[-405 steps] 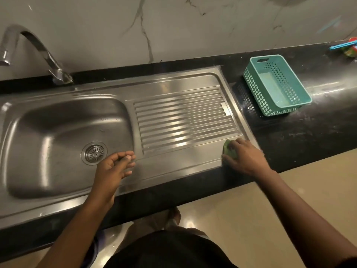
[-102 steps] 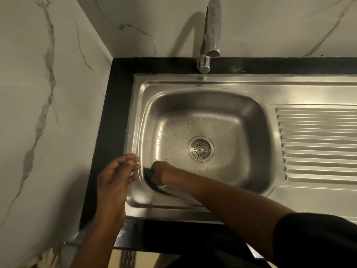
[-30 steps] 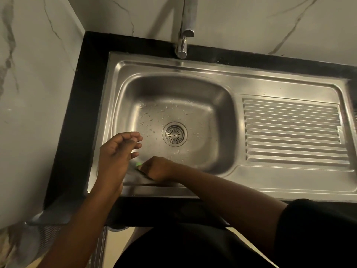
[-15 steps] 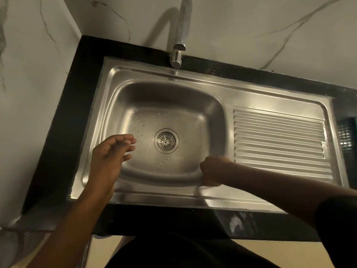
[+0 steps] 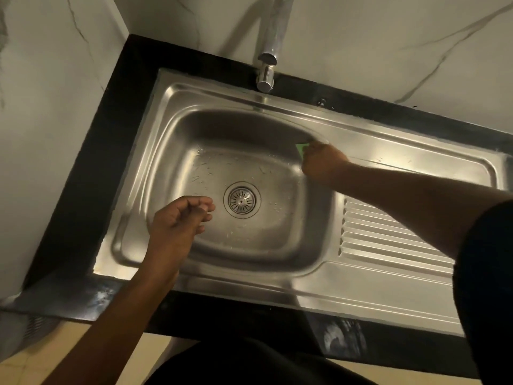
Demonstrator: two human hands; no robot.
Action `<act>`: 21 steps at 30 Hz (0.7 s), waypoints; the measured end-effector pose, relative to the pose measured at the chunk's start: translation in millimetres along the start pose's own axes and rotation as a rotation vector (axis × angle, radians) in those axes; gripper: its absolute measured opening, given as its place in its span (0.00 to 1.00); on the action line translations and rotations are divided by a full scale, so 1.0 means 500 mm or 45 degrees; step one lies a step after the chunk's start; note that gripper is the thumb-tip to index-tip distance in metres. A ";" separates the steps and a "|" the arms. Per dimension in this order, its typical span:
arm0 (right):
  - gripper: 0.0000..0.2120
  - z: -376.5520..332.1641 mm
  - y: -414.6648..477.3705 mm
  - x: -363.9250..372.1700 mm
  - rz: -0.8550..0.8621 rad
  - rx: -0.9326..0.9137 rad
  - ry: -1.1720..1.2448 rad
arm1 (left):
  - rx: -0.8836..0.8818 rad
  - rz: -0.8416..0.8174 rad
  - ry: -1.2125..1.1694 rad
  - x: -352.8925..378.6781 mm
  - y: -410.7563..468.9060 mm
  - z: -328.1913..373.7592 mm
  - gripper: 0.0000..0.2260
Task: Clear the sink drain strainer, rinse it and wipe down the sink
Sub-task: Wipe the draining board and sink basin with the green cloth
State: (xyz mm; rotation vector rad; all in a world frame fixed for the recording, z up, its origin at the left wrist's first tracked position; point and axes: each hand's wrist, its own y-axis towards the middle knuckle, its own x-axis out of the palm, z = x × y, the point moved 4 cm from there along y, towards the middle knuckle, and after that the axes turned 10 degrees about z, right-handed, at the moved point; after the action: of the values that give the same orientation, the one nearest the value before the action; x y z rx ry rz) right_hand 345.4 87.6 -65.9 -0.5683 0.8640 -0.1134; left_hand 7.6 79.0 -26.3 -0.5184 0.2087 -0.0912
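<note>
The steel sink [image 5: 177, 151] has a wet basin with water drops on its floor. The round drain strainer [image 5: 241, 200] sits in the drain at the basin's middle. My right hand [image 5: 322, 162] grips a green scrub pad [image 5: 301, 147] and presses it against the basin's far right corner, just under the rim. Only a corner of the pad shows past my fingers. My left hand [image 5: 180, 218] hovers over the basin's near left part, left of the strainer, with fingers loosely curled and holding nothing.
A chrome tap [image 5: 270, 51] stands behind the basin at the back rim. The ribbed draining board [image 5: 388, 240] lies to the right. Black counter [image 5: 116, 129] frames the sink, with marble walls behind and on the left.
My right hand has carried the green pad from the basin's near edge up the right side to the far right corner. My left hand has stayed hovering left of the strainer.
</note>
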 end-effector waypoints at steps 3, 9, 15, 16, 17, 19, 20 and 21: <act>0.14 -0.039 -0.031 0.017 -0.095 0.037 0.189 | 0.005 -0.006 0.003 0.008 -0.006 0.002 0.08; 0.14 -0.186 -0.070 0.004 -0.496 -0.005 0.715 | 0.038 -0.008 -0.011 0.002 -0.014 0.013 0.08; 0.17 -0.308 -0.133 0.000 -0.556 -0.183 0.764 | 0.016 0.000 -0.024 -0.013 -0.009 0.005 0.08; 0.17 -0.306 -0.139 -0.004 -0.528 -0.212 0.733 | 0.013 0.001 -0.026 -0.016 -0.009 0.005 0.08; 0.17 -0.298 -0.144 -0.009 -0.495 -0.240 0.704 | 0.015 -0.002 -0.028 -0.018 -0.008 0.007 0.08; 0.16 -0.273 -0.148 -0.012 -0.470 -0.291 0.607 | 0.025 -0.013 -0.034 -0.021 -0.006 0.008 0.08; 0.14 -0.250 -0.146 -0.014 -0.475 -0.320 0.553 | 0.029 -0.015 -0.036 -0.023 -0.003 0.008 0.08; 0.13 -0.221 -0.137 -0.010 -0.451 -0.325 0.513 | 0.028 -0.016 -0.036 -0.024 -0.001 0.006 0.08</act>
State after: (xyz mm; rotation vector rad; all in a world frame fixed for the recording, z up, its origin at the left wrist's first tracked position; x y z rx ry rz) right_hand 268.6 -16.1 -83.7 -0.9564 1.1704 -0.4566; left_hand -3.4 81.6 -21.0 -0.4988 0.1762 -0.0984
